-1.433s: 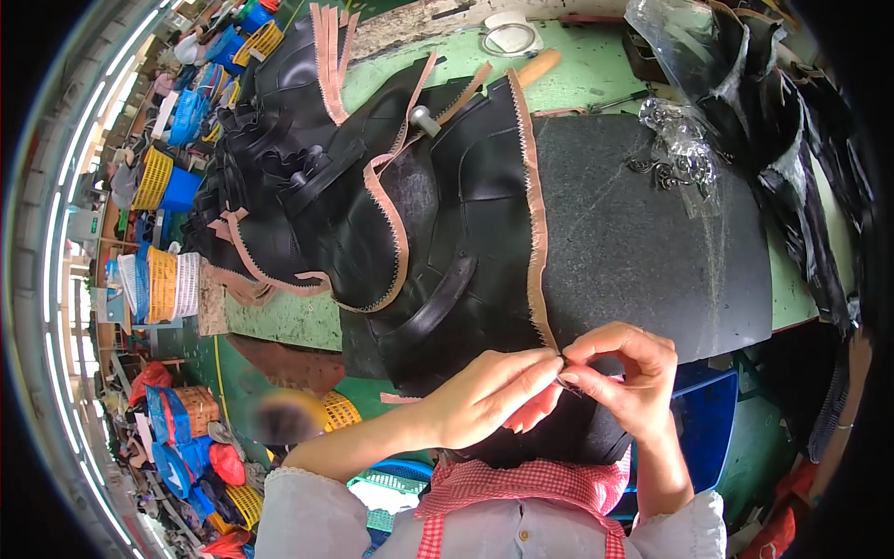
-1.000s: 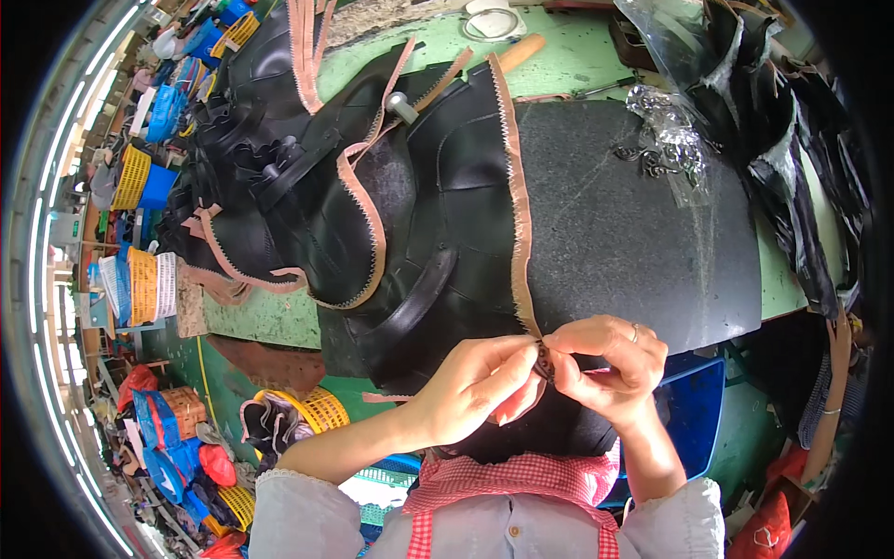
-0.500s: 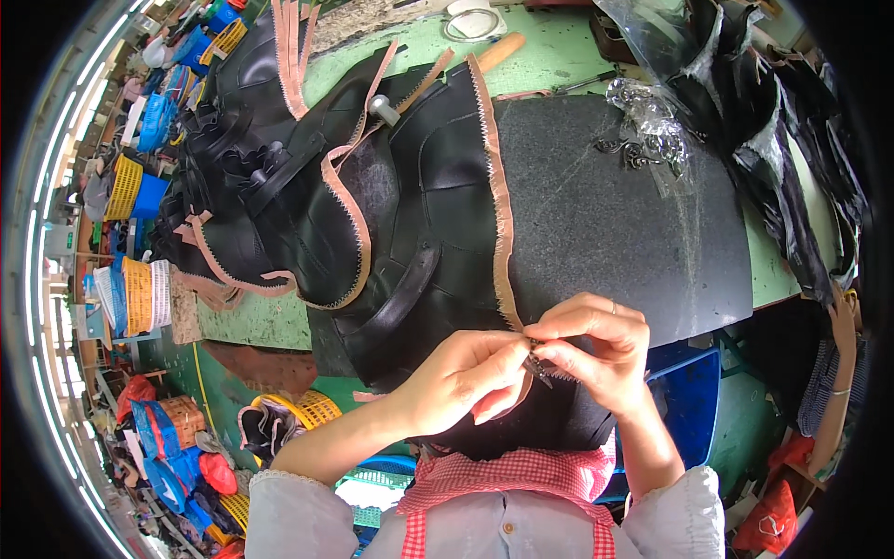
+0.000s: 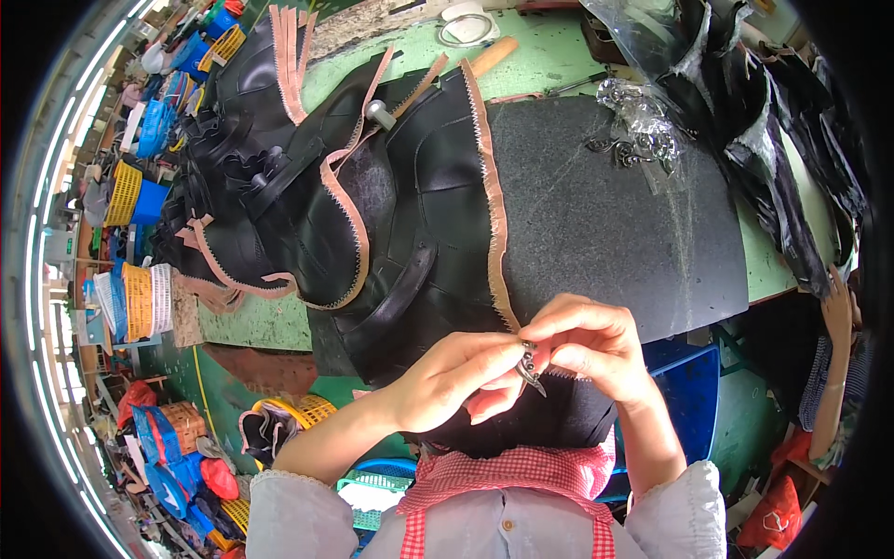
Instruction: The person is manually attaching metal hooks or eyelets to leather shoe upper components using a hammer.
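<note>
A black leather piece (image 4: 438, 214) edged with a pink zigzag-cut strip (image 4: 491, 224) lies across the dark grey mat (image 4: 615, 214) and hangs down toward me. My left hand (image 4: 452, 373) and my right hand (image 4: 587, 340) meet at its lower edge. Between their fingertips sits a small silver metal ornament (image 4: 529, 365), pinched against the pink trim. Both hands grip the trim and the ornament together. The lower part of the leather is hidden behind my hands.
A heap of similar black pieces with pink trim (image 4: 270, 177) covers the green table (image 4: 549, 65) at the left. A clear bag of metal ornaments (image 4: 638, 126) lies on the mat's far right. Black material (image 4: 773, 140) is piled right. Another person's hand (image 4: 838, 307) shows at the right edge. Baskets (image 4: 126, 191) stand left.
The view has shifted a little and my hands have stayed together at the trim's lower end. The silver ornament now shows more plainly between my fingertips.
</note>
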A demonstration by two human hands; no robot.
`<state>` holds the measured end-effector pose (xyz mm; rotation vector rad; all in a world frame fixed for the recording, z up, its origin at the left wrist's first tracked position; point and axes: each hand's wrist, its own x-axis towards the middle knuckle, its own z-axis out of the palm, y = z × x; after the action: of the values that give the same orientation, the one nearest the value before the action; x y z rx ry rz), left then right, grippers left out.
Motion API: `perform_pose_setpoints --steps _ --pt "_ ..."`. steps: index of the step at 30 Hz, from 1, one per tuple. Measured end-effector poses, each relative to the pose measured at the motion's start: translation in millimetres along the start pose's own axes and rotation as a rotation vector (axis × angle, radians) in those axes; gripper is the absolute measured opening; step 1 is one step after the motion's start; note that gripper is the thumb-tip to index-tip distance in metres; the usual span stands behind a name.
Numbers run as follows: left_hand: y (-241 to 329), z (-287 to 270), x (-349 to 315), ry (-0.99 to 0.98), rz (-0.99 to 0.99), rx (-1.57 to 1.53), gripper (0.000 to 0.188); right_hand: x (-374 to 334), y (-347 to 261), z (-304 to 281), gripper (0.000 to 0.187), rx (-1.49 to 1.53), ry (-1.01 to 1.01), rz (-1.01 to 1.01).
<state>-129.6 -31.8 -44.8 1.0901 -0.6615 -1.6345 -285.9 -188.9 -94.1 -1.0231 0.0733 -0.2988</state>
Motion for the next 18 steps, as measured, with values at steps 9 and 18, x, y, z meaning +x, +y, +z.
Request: perform_pose_setpoints --steps 9,18 --pt "-12 1 2 -0.161 -0.072 -0.379 0.032 6 12 4 0.019 0.118 -0.061 -0.071" --pt "6 -7 -6 0.104 0.012 -0.061 0.037 9 -6 11 0.019 -0.633 0.095 -0.477"
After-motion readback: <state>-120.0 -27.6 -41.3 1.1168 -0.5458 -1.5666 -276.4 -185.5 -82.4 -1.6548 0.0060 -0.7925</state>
